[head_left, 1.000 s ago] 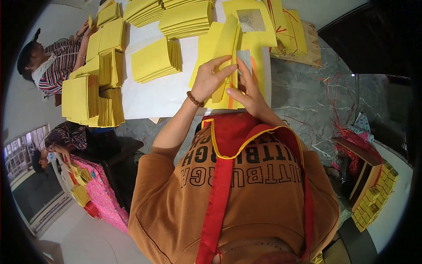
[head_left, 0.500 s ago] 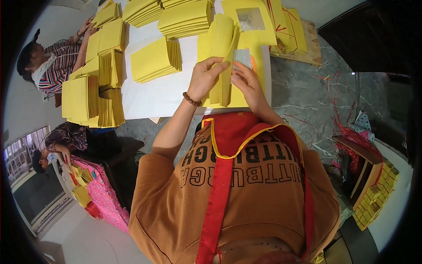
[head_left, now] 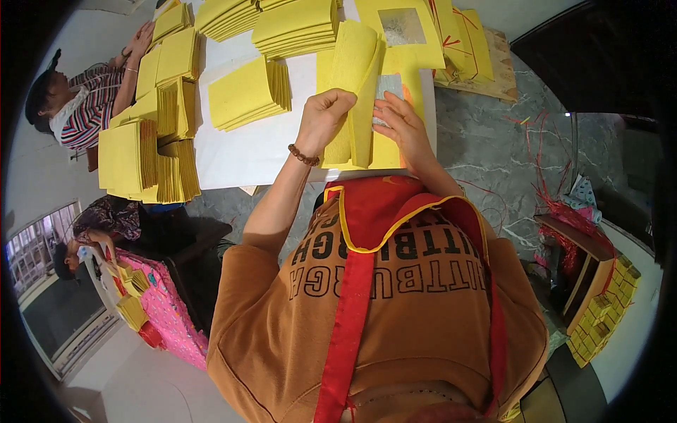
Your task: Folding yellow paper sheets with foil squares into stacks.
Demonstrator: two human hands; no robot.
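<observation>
My left hand (head_left: 326, 121), with a brown bead bracelet (head_left: 304, 155) on its wrist, is closed at the folded-over flap of yellow paper (head_left: 354, 74). The flap stands up in a loose curve along its fold. To its right, my right hand (head_left: 407, 132) has its fingers spread beside the flap, over the yellow sheets below. A silvery patch with an orange edge (head_left: 406, 92) shows on the sheet under these fingers. Left of my hands, a small stack of folded yellow paper (head_left: 247, 97) lies on the white table top (head_left: 233, 161).
Folded yellow stacks (head_left: 296, 27) line the table's far side and left end (head_left: 128, 158). Tied yellow bundles (head_left: 469, 46) rest on a wooden board at the right. One person (head_left: 92, 106) works at the left; another (head_left: 106, 222) is by a pink-covered table (head_left: 173, 303). Red strings (head_left: 539, 162) trail over the floor.
My left hand has curled tighter and shifted slightly left and up the flap. My right hand's fingers have spread and moved a little away from the flap.
</observation>
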